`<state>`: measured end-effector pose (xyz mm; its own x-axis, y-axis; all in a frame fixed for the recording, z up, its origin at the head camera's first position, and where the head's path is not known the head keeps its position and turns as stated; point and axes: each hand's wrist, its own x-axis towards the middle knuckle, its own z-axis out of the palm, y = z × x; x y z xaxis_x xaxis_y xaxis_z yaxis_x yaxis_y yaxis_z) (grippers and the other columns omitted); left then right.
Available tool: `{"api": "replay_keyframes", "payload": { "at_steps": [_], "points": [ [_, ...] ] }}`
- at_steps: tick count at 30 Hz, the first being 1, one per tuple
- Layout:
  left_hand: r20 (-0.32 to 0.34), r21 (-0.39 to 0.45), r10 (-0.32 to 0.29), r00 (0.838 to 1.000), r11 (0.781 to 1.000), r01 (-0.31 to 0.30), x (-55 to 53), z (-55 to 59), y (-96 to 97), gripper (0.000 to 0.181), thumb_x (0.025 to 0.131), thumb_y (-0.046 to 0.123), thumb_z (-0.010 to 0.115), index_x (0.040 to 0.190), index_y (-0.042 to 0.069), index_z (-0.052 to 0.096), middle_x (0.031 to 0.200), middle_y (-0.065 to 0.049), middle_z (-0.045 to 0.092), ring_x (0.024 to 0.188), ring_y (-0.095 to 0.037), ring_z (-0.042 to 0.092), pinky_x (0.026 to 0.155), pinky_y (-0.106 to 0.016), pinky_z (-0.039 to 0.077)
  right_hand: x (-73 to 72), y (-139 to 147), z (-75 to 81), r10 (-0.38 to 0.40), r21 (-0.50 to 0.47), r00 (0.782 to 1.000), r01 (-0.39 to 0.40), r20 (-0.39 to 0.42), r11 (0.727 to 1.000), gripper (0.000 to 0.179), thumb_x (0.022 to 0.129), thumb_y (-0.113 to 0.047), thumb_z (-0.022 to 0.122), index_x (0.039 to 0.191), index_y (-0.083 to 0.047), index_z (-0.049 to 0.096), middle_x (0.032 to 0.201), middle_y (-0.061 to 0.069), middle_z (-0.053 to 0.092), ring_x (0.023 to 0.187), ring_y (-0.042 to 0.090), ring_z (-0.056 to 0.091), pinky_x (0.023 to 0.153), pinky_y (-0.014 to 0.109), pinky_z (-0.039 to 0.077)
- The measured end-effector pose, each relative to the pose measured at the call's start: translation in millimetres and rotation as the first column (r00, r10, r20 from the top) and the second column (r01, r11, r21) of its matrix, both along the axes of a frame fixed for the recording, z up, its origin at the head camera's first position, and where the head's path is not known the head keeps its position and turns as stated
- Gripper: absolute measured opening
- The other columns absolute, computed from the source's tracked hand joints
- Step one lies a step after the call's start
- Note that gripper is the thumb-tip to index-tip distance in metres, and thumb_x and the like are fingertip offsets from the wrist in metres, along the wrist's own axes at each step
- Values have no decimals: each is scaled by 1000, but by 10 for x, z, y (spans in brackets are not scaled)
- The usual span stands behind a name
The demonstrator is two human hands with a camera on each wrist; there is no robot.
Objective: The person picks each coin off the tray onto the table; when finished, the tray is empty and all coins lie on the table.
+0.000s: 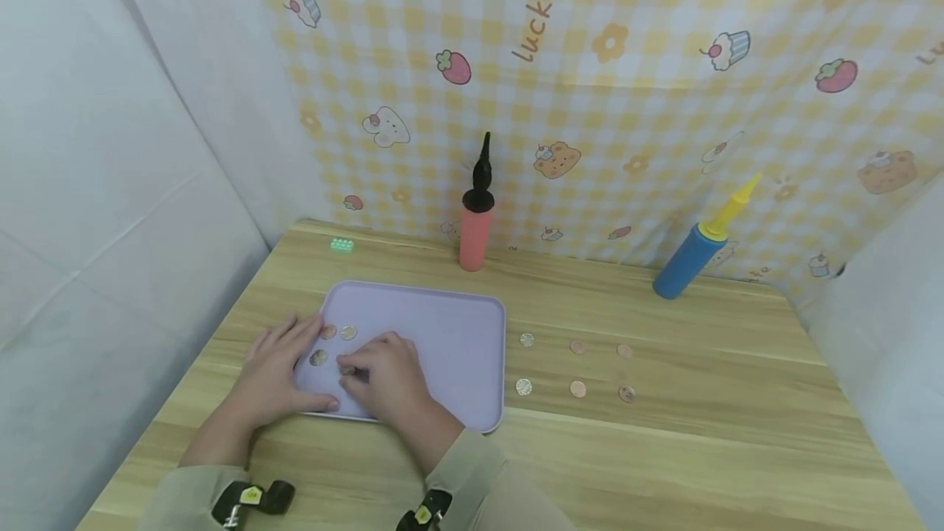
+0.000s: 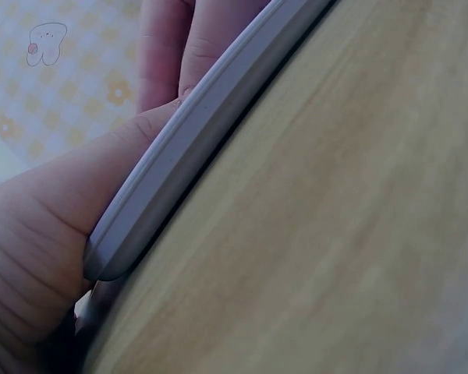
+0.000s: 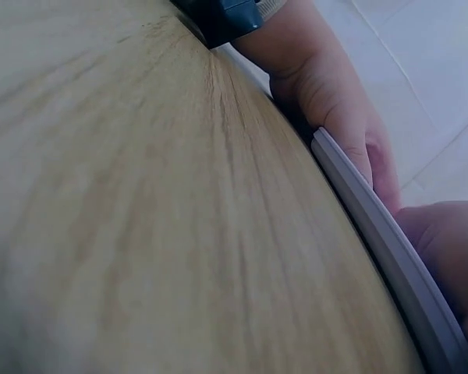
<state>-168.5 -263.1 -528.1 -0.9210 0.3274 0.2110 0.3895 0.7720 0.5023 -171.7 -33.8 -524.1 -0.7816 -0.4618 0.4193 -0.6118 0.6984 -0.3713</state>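
A lavender tray [image 1: 450, 342] lies on the wooden table. My left hand [image 1: 276, 371] rests over its left edge, fingers extended and thumb along the near rim. My right hand [image 1: 391, 375] is above the tray's left part and pinches a coin [image 1: 347, 369] between thumb and fingertips. Near it on the tray lie a copper-coloured coin [image 1: 328, 332], a pale shiny coin [image 1: 348, 333] and a darker coin [image 1: 318, 357]. In the left wrist view the tray's side [image 2: 195, 128] hides part of the fingers. The right wrist view does not show the pinched coin.
Right of the tray, silvery coins [image 1: 524, 387] and copper-coloured coins [image 1: 578, 389] lie in two rows. A pink pump with a black nozzle [image 1: 474, 236] and a blue pump with a yellow nozzle [image 1: 689, 262] stand at the back. A small green block [image 1: 342, 244] lies back left.
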Motion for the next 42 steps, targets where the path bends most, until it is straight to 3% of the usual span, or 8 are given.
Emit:
{"api": "replay_keyframes", "payload": {
  "at_steps": [6,13,20,28,31,34,37,42],
  "points": [
    [2,6,-1,1000,1000,1,0,-11,-4,132,63,64,97,163,-2,39,164,-27,41,151,-60,23,122,-75,5,-21,-3,-19,-22,-149,995,37,99,988,39,80,-26,96,117,-25,84,105,-13,80,102,5,66,97,23,49],
    [39,-3,14,999,1000,-14,3,9,-1,134,64,67,95,164,0,37,166,-27,38,154,-58,20,123,-73,3,-41,5,-34,-19,-287,987,64,157,956,38,83,-20,94,119,-22,83,108,-11,80,102,3,67,96,18,50],
    [7,12,12,1000,1000,-12,10,35,18,133,63,65,97,163,-1,38,164,-29,41,152,-59,24,122,-74,6,-44,23,-6,0,-335,982,64,186,940,40,84,-17,93,123,-18,82,110,-7,80,101,3,68,95,18,50],
    [10,10,6,1000,1000,-6,25,22,5,135,63,67,96,165,1,36,164,-28,41,152,-58,24,123,-74,5,6,81,-1,15,-289,982,41,188,956,34,83,-29,95,114,-21,85,109,-13,80,102,-1,66,92,15,50],
    [10,13,7,1000,1000,-7,21,14,17,135,62,66,96,164,1,37,163,-28,42,152,-58,25,123,-73,6,21,159,-1,12,-260,990,26,143,965,33,84,-30,94,114,-21,84,109,-12,80,102,1,67,93,15,50],
    [2,16,11,1000,1000,-11,19,12,21,134,61,66,97,163,1,39,162,-28,43,151,-59,26,123,-73,6,40,265,10,22,-159,1000,-21,4,987,32,86,-32,92,114,-20,83,108,-12,80,101,3,68,95,17,50],
    [-4,18,10,1000,1000,-10,11,3,18,135,61,65,97,163,0,38,162,-29,44,150,-59,26,124,-72,5,74,383,19,50,-88,990,-62,-134,994,31,85,-32,92,113,-19,83,105,-11,80,98,6,69,96,18,51],
    [-7,17,5,1000,1000,-5,-12,-14,12,135,61,64,98,163,0,38,161,-29,44,150,-59,26,125,-71,3,121,562,20,42,-135,990,-60,-132,989,32,83,-29,94,111,-17,83,104,-8,80,99,10,70,96,19,52]
  ]
}}
